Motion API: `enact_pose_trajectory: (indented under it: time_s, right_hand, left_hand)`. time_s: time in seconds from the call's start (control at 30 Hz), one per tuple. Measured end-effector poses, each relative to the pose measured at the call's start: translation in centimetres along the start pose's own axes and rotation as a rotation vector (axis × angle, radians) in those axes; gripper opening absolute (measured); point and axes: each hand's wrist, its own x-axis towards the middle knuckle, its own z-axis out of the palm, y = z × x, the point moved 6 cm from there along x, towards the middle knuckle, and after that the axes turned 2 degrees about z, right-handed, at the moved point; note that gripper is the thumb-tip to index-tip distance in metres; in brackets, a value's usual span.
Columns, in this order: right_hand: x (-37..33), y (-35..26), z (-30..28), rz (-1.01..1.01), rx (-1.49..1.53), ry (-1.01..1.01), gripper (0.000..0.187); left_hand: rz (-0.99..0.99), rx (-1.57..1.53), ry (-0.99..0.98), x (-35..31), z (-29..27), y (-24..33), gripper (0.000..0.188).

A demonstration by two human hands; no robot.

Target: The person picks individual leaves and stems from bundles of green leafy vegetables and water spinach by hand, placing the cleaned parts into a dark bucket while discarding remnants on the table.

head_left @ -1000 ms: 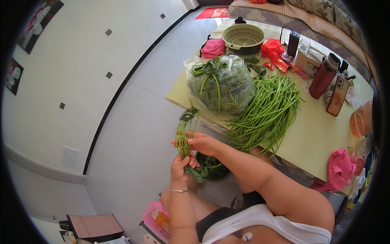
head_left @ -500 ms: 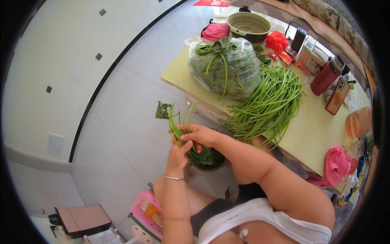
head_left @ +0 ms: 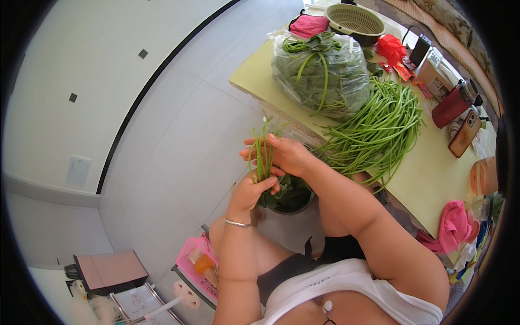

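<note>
A small bunch of green leafy-vegetable stems (head_left: 262,157) stands upright in my left hand (head_left: 246,194), whose fingers are closed round its lower part. My right hand (head_left: 292,156) is beside the upper stems, fingers stretched out behind them and thumb raised, not clenched on them. Below both hands a dark round container (head_left: 311,203) holds green leaves (head_left: 292,194), partly hidden by my hands. On the table to the right lies a big heap of long bare stems (head_left: 379,132). Behind it sits a clear plastic bag (head_left: 346,81) full of leafy greens.
On the pale yellow table (head_left: 417,187) are a strainer basket (head_left: 355,20), a red bag (head_left: 391,47), a dark red flask (head_left: 454,104), a phone (head_left: 464,134) and a pink cloth (head_left: 454,225). At lower left stand a pink basket (head_left: 189,250) and a pinkish box (head_left: 112,270).
The leafy piece at the top of the bunch no longer shows there. My right fingers have loosened from the stems and spread. The whole view has shifted a little.
</note>
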Motion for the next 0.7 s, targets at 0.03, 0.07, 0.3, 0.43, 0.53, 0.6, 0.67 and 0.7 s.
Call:
enact_pose_trajectory:
  time_s: [0.03, 0.07, 0.3, 0.43, 0.53, 0.6, 0.67, 0.7]
  right_hand:
    - [-0.2, -0.1, 0.4, 0.004, -0.015, -0.005, 0.062]
    - [-0.2, -0.1, 0.5, 0.008, -0.030, -0.010, 0.062]
    - [-0.5, 0.4, 0.1, 0.053, -0.140, 0.009, 0.054]
    - [-0.4, 0.0, -0.5, 0.007, -0.181, 0.112, 0.045]
    - [-0.4, -0.1, -0.6, 0.033, -0.261, 0.172, 0.036]
    - [-1.3, -0.1, 0.0, 0.184, -0.323, 0.197, 0.030]
    - [-1.1, 0.2, 0.7, 0.193, -0.351, 0.164, 0.029]
    - [-1.1, 0.4, 1.0, 0.198, -0.364, 0.147, 0.028]
  left_hand:
    - [-0.011, -0.010, 0.004, -0.2, 0.1, -0.2, 0.026]
    - [-0.015, -0.021, -0.002, -0.3, 0.1, -0.1, 0.026]
    - [0.031, -0.124, -0.016, -0.3, 0.4, 0.2, 0.029]
    - [0.054, -0.138, -0.016, 0.0, 0.3, 0.4, 0.034]
    - [0.007, -0.233, -0.012, -0.1, 0.0, -0.3, 0.033]
    - [0.028, -0.277, 0.038, 0.0, -0.4, -0.3, 0.037]
    - [0.050, -0.316, 0.048, 0.1, -0.8, -0.4, 0.037]
    - [0.061, -0.335, 0.034, 0.1, -1.2, -0.5, 0.035]
